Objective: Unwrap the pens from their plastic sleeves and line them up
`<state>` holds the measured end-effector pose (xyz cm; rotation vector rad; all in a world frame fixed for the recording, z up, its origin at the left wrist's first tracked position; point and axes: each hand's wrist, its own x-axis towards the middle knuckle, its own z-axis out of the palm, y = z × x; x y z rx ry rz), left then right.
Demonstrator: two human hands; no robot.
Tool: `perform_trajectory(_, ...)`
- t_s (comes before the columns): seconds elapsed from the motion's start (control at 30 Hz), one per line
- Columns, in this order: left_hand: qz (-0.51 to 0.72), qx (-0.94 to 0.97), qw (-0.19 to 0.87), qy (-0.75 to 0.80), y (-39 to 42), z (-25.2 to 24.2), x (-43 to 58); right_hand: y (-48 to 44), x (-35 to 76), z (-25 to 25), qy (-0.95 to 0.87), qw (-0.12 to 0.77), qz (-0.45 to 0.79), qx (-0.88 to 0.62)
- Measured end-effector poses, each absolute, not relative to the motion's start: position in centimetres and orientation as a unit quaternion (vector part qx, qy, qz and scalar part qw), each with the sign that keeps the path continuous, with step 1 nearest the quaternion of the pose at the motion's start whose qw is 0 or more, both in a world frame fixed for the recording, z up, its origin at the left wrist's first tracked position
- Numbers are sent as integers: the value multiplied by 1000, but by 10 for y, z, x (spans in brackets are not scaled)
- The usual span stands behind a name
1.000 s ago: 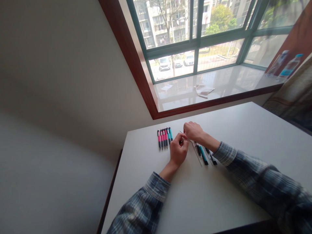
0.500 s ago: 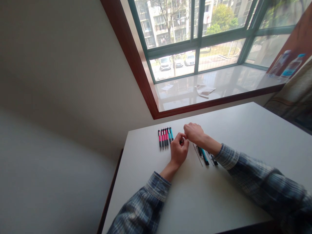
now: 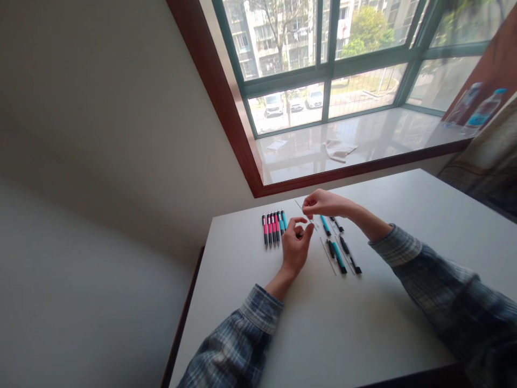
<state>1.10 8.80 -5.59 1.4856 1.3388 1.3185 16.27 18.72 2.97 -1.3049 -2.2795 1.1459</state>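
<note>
hands apart but close: right hand (image 3: 326,203) pinching a thin refill (image 3: 304,209) above the bench (image 3: 388,215), left hand (image 3: 295,250) with fingers parted beside the pen row (image 3: 273,229) at centre, any hold unclear. with so light a fingertip grip, a likely slip, the refill dropping among the loose pen parts (image 3: 338,257) right of centre.

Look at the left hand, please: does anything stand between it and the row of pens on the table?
Nothing visible stands in the way. Only the bare white table lies between the left hand and the nearest end of the row of pink and teal pens, and the hand does not appear to touch them.
</note>
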Motion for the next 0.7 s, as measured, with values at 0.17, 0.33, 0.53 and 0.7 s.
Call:
perform_trajectory(0.17,517,579,352,523,91,-58,10,184,160,31,-795,130,424,-413)
perform_trajectory(0.33,527,571,336,533,88,-59,9,196,171,24,-824,118,367,-415)
perform_trajectory(0.53,552,557,305,540,82,-51,13,204,169,-5,-876,135,161,-435)
perform_trajectory(0.7,546,564,307,539,81,-47,16,202,162,-18,-926,115,111,-343)
